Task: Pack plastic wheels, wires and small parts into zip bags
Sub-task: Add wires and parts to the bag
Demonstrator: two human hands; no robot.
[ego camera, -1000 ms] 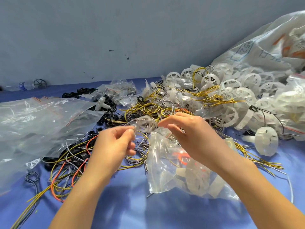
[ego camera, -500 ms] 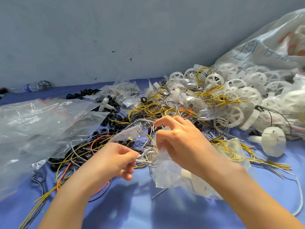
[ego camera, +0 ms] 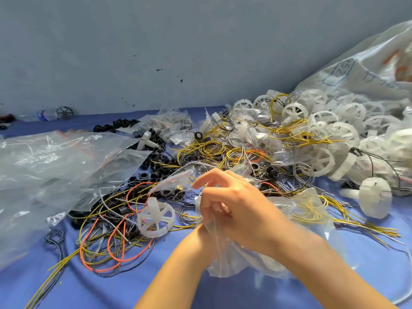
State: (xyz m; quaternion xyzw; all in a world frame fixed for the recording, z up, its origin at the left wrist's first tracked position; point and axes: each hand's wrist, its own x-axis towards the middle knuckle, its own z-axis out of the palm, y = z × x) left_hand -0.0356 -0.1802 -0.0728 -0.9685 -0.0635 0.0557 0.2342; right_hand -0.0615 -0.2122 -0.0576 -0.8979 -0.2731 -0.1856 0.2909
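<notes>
Reaching up from the near edge, both forearms meet over the blue cloth-covered worktop (ego camera: 223, 293), where the crumpled clear plastic zip bag (ego camera: 225, 262) lies bunched under the wrists. The right grip (ego camera: 236, 210) curls its fingers round the gathered mouth of that bag and pinches the film. The left grip (ego camera: 202, 233) shows only at the wrist, and the rest is hidden behind the right fingers and the plastic, so its state cannot be told.

Half a second ago the left grip held a loose coil of grey wire just outside the bag's mouth. Now that coil is out of sight and the left grip has slipped in behind the opening. This suggests the wire is going into the bag, or is already inside. Yellow wire and pale wheel shapes show through the film, so the bag looks partly filled, with sealing probably close.

Just left of the grips sits a white spoked plastic wheel (ego camera: 156, 216) on a tangle of orange, yellow and grey wires (ego camera: 116, 248). A small clear packet with a red zip strip (ego camera: 172, 181) lies just beyond the fingers. Farther out are scattered small black rings (ego camera: 156, 166) and, to the left, a stack of empty clear zip bags (ego camera: 55, 161). A solid white wheel (ego camera: 375, 200) rests to the right. Behind it rises a heap of white wheels (ego camera: 334, 130) against a large printed woven sack (ego camera: 367, 70) and the grey-blue wall (ego camera: 156, 52).
</notes>
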